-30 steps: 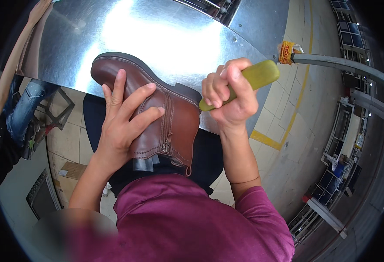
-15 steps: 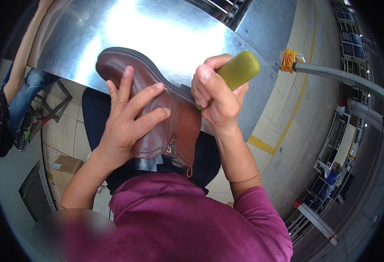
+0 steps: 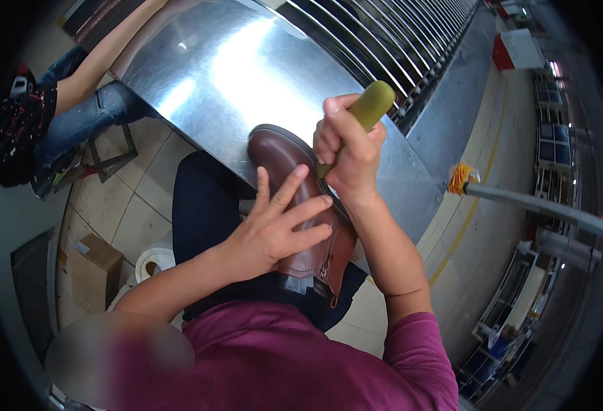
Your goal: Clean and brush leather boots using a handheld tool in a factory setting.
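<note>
A brown leather ankle boot (image 3: 278,152) with a side zipper and a pull loop lies on its side, toe pointing away from me. Its toe end is at the metal table's edge, and its shaft reaches over my lap. My left hand (image 3: 274,229) rests on the boot's upper with fingers spread. Wrapped in the fingers of my right hand (image 3: 351,154) is a rounded yellow-green bar (image 3: 373,104). The bar's lower end is at the boot's sole edge; my hand partly hides whether it touches.
Beyond the shiny metal table (image 3: 178,51) runs a roller conveyor (image 3: 390,34). A grey pole (image 3: 534,204) with orange wrapping juts in at right. Another person's arm (image 3: 109,55) reaches over the table at left. A cardboard box (image 3: 96,270) stands on the floor.
The view has swung, bringing more of the conveyor and the other person into sight. The boot now appears farther right and lower in view. The bar is tilted differently in my right hand.
</note>
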The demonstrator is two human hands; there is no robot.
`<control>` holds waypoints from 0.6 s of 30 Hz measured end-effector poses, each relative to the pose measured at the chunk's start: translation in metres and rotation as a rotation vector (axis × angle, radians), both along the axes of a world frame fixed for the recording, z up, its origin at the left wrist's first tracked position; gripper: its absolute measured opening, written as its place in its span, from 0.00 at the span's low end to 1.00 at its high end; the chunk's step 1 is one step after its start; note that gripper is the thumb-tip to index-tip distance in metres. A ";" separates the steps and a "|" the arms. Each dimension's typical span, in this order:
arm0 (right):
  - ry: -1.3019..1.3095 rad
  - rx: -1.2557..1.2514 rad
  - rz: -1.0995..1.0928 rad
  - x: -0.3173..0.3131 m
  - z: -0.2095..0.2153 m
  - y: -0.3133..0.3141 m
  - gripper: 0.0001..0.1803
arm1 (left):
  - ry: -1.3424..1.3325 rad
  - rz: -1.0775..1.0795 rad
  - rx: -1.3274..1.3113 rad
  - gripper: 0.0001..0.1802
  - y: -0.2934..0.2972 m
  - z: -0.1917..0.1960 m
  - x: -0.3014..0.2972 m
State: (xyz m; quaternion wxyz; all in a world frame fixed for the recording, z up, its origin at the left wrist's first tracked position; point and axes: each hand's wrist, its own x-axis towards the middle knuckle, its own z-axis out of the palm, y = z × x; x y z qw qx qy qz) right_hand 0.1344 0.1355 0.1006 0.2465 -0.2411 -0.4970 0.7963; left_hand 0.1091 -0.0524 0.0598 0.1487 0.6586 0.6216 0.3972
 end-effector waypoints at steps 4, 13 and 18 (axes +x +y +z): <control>0.032 0.087 0.031 -0.031 0.004 0.001 0.09 | -0.027 -0.016 0.009 0.26 0.001 -0.001 -0.002; 0.000 0.176 0.131 -0.080 0.005 -0.009 0.10 | -0.073 -0.039 0.037 0.26 0.005 0.005 -0.009; 0.042 0.058 0.164 -0.088 -0.001 -0.005 0.08 | -0.027 -0.024 0.032 0.26 0.008 0.005 -0.004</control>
